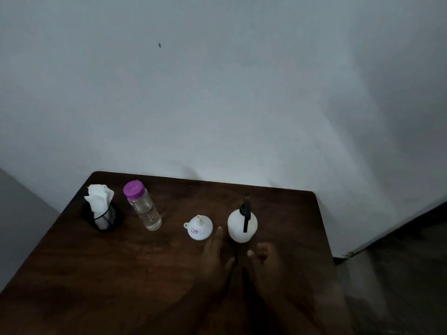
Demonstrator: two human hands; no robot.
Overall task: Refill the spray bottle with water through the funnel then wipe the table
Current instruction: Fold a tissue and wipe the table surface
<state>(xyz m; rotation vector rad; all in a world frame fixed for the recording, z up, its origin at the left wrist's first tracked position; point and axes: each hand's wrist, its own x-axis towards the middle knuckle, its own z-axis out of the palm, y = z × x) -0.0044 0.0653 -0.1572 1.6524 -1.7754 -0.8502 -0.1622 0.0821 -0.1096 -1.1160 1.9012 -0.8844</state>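
A white round spray bottle (242, 226) with a black trigger head stands upright on the dark wooden table (121, 274). Left of it a white funnel (199, 228) sits upside down, spout up. Further left stands a clear water bottle (145, 209) with a purple cap. My left hand (214, 257) stretches flat between funnel and spray bottle, fingertips near the bottle's left side. My right hand (264, 259) lies just below the spray bottle, fingers loosely curled, holding nothing. Neither hand touches the bottle.
A black mesh cup (104, 217) stuffed with white paper tissues stands at the table's back left. A pale wall rises right behind the table. The table's right edge drops to a dark floor (399, 274).
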